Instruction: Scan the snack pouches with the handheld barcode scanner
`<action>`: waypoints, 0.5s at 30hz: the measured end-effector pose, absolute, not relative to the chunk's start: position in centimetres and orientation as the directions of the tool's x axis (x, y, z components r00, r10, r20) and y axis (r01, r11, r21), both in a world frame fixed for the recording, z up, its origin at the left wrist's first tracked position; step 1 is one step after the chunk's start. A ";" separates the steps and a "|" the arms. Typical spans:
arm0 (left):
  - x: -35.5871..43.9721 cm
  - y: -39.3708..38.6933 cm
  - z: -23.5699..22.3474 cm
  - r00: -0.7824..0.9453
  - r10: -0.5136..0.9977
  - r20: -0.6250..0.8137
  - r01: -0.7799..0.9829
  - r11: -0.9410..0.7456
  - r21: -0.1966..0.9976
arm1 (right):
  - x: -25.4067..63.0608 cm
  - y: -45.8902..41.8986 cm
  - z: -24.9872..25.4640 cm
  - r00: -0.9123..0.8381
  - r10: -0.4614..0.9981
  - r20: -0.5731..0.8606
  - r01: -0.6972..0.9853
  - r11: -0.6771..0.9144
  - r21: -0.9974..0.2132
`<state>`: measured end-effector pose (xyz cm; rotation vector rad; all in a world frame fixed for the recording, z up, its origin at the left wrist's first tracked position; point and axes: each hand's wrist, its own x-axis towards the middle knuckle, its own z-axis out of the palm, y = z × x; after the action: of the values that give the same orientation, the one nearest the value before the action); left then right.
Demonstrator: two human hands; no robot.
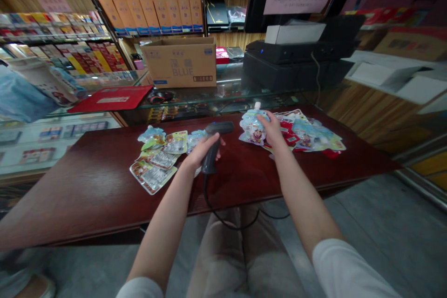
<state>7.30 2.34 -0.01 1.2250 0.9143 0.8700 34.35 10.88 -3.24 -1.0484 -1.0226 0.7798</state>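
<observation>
My left hand point(205, 150) is closed round the grip of a black handheld barcode scanner point(210, 160), its head pointing right. A black cable point(223, 223) hangs from the grip over the table's front edge. In my right hand point(271, 129) is a light blue spouted pouch point(252, 125) with a white cap, held near the right-hand pile. That pile has more spouted pouches point(314, 134) and red packets point(287, 131). Left of the scanner lie several flat snack packets point(153, 174) and a blue pouch point(151, 134); another blue pouch point(195, 138) is partly hidden behind my left hand.
The dark red wooden table point(94, 181) stands against a glass counter. On that counter are a cardboard box point(179, 65), a red folder point(113, 98), a mouse point(160, 97) and a black register unit point(279, 70). Stocked shelves rise behind. A person's foot point(40, 286) shows at bottom left.
</observation>
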 end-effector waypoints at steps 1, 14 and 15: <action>7.5 2.2 0.0 0.404 0.909 -0.104 -0.050 0.135 0.990 | 34.4 10.9 -3.2 0.347 0.891 0.293 -0.046 0.328 -0.943; 7.9 2.1 0.0 0.398 0.915 -0.064 -0.085 0.106 0.991 | 34.9 10.9 -3.1 0.432 0.824 0.366 0.056 0.381 -0.923; 7.7 2.2 0.0 0.391 0.918 -0.061 -0.094 0.106 0.990 | 35.3 10.8 -3.0 0.457 0.802 0.384 0.083 0.392 -0.916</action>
<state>7.75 2.19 0.01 1.2283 0.8746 0.9073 35.28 10.83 -2.98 -1.0872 -1.0105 0.5720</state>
